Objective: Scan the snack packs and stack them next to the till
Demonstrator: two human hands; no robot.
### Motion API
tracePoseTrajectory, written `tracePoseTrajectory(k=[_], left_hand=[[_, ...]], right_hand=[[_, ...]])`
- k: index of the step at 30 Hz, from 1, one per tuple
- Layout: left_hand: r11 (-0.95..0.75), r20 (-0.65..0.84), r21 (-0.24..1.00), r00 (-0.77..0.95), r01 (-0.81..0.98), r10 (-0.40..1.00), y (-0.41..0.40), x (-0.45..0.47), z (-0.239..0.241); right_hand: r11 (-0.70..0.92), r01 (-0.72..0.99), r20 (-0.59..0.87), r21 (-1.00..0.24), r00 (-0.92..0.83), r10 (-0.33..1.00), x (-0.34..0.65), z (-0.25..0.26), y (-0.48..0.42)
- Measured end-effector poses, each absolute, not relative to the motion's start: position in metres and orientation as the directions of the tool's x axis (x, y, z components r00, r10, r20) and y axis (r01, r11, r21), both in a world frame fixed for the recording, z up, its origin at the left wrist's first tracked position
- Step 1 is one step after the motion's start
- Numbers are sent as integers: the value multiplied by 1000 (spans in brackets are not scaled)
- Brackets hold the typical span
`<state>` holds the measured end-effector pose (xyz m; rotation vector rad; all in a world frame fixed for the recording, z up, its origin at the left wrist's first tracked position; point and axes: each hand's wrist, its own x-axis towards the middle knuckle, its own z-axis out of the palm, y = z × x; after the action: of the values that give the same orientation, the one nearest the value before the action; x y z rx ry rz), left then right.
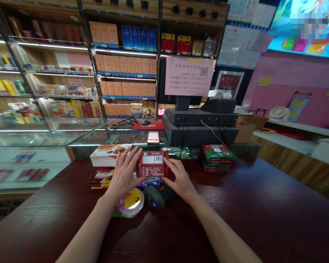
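Head cam, fingers (134, 159) on rect. red pkt (152, 165), glossy tbl (252, 204)

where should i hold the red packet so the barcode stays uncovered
Probably by its two short ends, left hand from the left, right hand from the right: the red packet is a flat, wide rectangle, printed face toward the camera, with the barcode at upper right, slightly in from the end.
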<state>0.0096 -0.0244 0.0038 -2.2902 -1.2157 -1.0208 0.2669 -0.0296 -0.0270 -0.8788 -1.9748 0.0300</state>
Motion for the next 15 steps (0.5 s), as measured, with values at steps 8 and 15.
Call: tracePoseTrajectory(k=[8,15], left_hand=[[-579,661,-9,440,815,608,-25,9,2],[-597,669,4,442,802,598,-26,9,3]], right_hand=[[756,577,750,-309,-340,567,265,-26,-31],[741,586,739,-329,-329,588,264,-30,-29]])
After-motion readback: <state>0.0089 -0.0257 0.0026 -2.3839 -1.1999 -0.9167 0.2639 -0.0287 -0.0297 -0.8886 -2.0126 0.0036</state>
